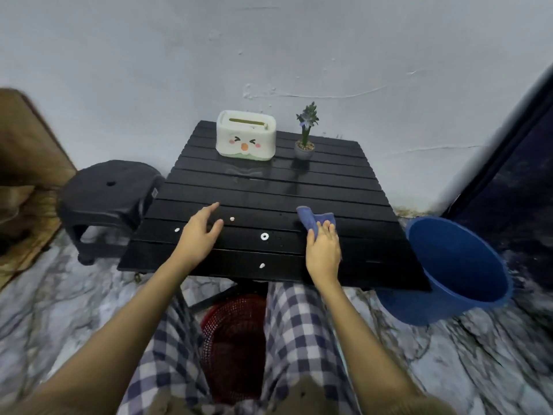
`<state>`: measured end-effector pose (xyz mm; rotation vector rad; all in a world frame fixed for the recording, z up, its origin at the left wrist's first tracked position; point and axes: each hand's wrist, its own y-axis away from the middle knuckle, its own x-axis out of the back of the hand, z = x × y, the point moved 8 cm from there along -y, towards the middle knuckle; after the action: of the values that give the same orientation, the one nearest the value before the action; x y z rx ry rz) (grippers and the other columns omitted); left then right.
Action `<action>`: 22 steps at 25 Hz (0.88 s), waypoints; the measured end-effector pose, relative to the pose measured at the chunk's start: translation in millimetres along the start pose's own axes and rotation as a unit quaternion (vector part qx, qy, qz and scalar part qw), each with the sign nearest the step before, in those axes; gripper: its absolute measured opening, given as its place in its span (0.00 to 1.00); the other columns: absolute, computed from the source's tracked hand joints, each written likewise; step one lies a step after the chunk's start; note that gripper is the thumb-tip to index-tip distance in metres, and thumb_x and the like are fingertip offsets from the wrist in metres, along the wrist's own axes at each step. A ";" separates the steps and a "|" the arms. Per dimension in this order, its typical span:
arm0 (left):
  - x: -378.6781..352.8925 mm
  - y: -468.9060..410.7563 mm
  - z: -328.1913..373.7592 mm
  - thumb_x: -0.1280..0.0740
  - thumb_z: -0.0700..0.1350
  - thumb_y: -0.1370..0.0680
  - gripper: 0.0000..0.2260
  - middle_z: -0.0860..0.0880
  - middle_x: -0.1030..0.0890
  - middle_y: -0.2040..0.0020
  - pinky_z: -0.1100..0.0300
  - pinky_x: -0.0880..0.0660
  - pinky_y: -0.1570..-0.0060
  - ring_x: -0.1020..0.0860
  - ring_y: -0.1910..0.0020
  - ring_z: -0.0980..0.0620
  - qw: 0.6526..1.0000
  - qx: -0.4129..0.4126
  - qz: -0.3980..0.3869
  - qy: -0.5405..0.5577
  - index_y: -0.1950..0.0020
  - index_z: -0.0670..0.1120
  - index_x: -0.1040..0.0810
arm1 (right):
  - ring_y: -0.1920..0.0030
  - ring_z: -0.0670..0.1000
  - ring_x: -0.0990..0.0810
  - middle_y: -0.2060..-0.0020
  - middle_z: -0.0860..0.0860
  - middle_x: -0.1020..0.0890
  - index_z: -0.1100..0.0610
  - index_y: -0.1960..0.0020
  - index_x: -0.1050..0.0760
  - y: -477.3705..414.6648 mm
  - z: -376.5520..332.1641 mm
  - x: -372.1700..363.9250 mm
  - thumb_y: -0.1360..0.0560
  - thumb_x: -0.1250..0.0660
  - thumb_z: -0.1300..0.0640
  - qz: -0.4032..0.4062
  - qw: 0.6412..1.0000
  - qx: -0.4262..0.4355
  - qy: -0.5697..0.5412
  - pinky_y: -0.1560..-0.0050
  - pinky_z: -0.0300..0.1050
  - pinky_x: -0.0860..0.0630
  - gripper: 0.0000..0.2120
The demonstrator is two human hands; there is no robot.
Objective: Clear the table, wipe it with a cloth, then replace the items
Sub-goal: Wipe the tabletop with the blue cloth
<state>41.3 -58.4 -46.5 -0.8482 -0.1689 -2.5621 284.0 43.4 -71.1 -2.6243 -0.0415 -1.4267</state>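
1. The right hand (323, 250) is pressing a blue cloth (314, 220) flat onto the black slatted table (269, 193), fingers closed over it, apparently to wipe.
2. The left hand (200, 232) is hovering wide and empty over the near slats, holding nothing, probably steadying or reaching for the white bits (264, 236) scattered there.
3. The tissue box (246, 135) and the potted plant (305, 139) are standing at the far edge, seemingly not yet cleared.
4. A blue bucket (454, 265) is waiting beside the table, likely for rinsing.
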 end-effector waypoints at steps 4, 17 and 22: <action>24.0 11.9 -23.9 0.41 0.43 0.22 0.21 0.41 0.33 0.28 0.51 0.38 0.30 0.36 0.28 0.43 0.999 0.019 0.027 -0.017 0.29 0.44 0.37 | 0.26 0.55 0.43 0.27 0.59 0.38 0.64 0.30 0.40 17.7 -44.5 -22.7 0.19 0.48 0.56 -0.034 0.997 0.030 -0.065 0.25 0.49 0.44 0.21; 63.9 41.1 -60.5 0.41 0.44 0.22 0.21 0.43 0.31 0.29 0.53 0.36 0.32 0.34 0.30 0.45 0.994 0.063 0.085 0.005 0.29 0.43 0.37 | 0.38 0.61 0.27 0.38 0.64 0.24 0.62 0.33 0.33 64.4 -128.4 -70.8 0.20 0.47 0.54 -0.173 0.968 0.090 -0.156 0.43 0.44 0.32 0.19; 63.7 43.8 -77.0 0.42 0.43 0.22 0.21 0.42 0.31 0.29 0.52 0.38 0.30 0.35 0.29 0.45 0.993 0.081 0.079 -0.016 0.29 0.43 0.36 | 0.54 0.54 0.25 0.56 0.59 0.22 0.65 0.46 0.25 43.0 -125.0 -58.1 0.21 0.45 0.56 -0.175 0.949 0.052 -0.256 0.60 0.41 0.36 0.15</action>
<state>-26.8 -139.9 -71.6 -0.8081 -0.3021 -2.3533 152.5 -14.8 -58.1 -2.9159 -0.6495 -0.7399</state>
